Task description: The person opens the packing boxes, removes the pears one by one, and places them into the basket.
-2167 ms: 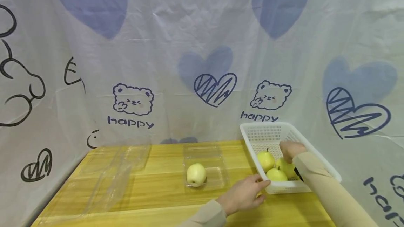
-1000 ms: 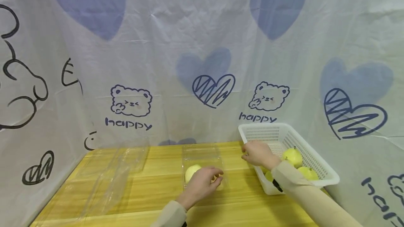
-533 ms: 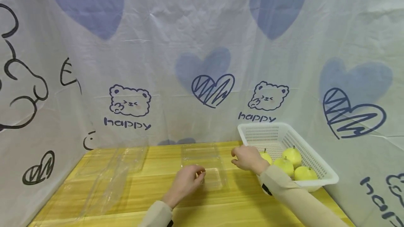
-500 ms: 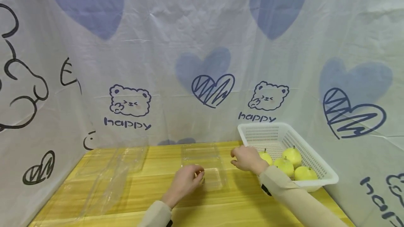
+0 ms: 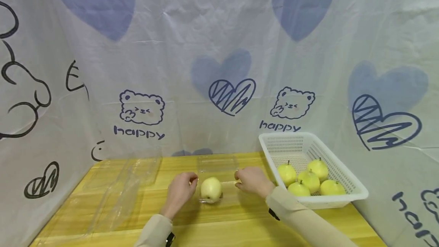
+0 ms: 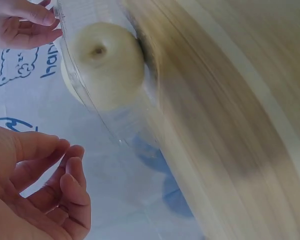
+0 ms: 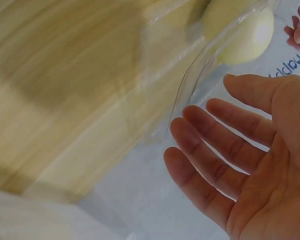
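A clear plastic clamshell box [image 5: 229, 193] lies on the table in the head view, its lid [image 5: 217, 163] folded back toward the curtain. Inside its left part sits one pale yellow-green pear [image 5: 210, 189]. My left hand [image 5: 181, 190] is beside the box's left side, fingers loosely bent and nothing in them. On the other side, my right hand [image 5: 252, 180] hovers by the box's right edge. In the right wrist view, the right hand's palm and spread, slightly bent fingers [image 7: 210, 132] show, near the clear rim and holding nothing.
A white perforated plastic basket [image 5: 356, 190] with several pears [image 5: 309, 181] stands at the right. More clear plastic boxes [image 5: 116, 190] lie at the left of the wood-grain table [image 5: 205, 235]. A printed curtain [image 5: 185, 125] closes off the back and sides.
My right hand has left the pears in the basket and moved left to the box. My left hand has gone from the basket's rim, past the pear, to the box's left side.
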`<state>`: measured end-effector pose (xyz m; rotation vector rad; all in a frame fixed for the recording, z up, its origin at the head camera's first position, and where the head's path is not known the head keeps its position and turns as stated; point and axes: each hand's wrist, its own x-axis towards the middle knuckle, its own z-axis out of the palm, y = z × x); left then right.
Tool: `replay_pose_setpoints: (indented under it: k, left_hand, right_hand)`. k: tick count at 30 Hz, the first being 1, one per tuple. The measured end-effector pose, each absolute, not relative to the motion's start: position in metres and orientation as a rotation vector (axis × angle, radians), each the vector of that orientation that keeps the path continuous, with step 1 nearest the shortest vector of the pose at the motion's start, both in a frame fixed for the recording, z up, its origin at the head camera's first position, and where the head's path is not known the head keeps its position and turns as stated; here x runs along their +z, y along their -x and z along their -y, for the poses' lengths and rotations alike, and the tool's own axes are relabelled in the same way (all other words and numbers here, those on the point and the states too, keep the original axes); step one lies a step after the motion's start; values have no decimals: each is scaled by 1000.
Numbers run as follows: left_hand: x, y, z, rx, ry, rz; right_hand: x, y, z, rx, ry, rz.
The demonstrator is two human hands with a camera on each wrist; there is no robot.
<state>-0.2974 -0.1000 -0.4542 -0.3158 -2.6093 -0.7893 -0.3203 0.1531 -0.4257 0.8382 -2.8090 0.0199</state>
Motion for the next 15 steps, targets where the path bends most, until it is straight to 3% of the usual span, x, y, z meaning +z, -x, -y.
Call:
replay_pose_setpoints:
  k: [15]
  left_hand:
    - [-467, 295, 103, -1226, 328, 2755]
  right_hand:
    - [-449, 326, -116, 538, -932, 2792]
